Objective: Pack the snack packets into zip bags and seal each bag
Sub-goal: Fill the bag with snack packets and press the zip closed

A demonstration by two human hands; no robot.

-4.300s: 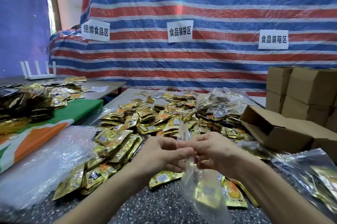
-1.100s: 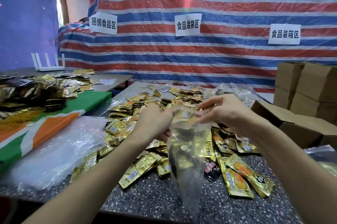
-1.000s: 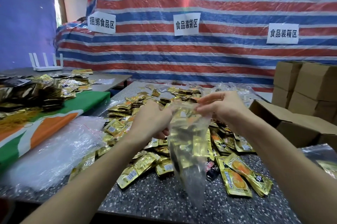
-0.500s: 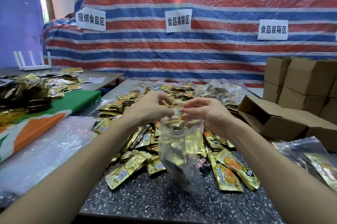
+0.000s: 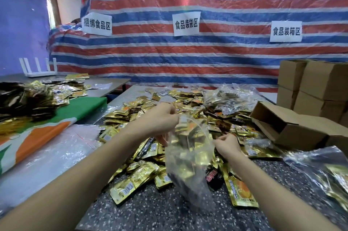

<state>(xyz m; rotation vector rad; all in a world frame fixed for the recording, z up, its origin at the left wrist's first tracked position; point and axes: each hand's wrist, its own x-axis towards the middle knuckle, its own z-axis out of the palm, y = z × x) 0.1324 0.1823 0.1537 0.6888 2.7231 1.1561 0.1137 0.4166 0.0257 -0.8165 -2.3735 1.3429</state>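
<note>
- Nearest the lens, spread beneath a clear plastic zip bag (image 5: 188,155): a speckled dark stone tabletop (image 5: 150,212), seemingly taking some of the sagging bag's weight. Contact hard to confirm.
- Held by its mouth and part-filled with gold packets, so the load settles down and away from the zip strip.
- Pinching the bag's upper left corner: curled fingers of the left hand (image 5: 160,117), the higher of the two.
- Pinching the bag's right lip between thumb and fingertips: the right hand (image 5: 227,145), set lower. Mouth drawn slanted and taut between them, probably to line up the strip for pressing shut.
- Strewn around and behind the bag, within easy reach for filling: loose gold foil snack packets (image 5: 131,180), heaped thicker further back.
- Left of the bag: a flat pile of empty clear plastic bags (image 5: 47,155), apparently the supply.
- Right of the bag: a crinkled clear bag already stuffed with packets (image 5: 323,170), laid aside.
- Behind that and right of the bag: an open brown cardboard carton (image 5: 293,129), tipped on its side with its open end towards the heap.
- Far behind the bag: a red, white and blue striped tarpaulin (image 5: 188,57) bearing white paper signs (image 5: 186,24), seemingly marking work zones.
</note>
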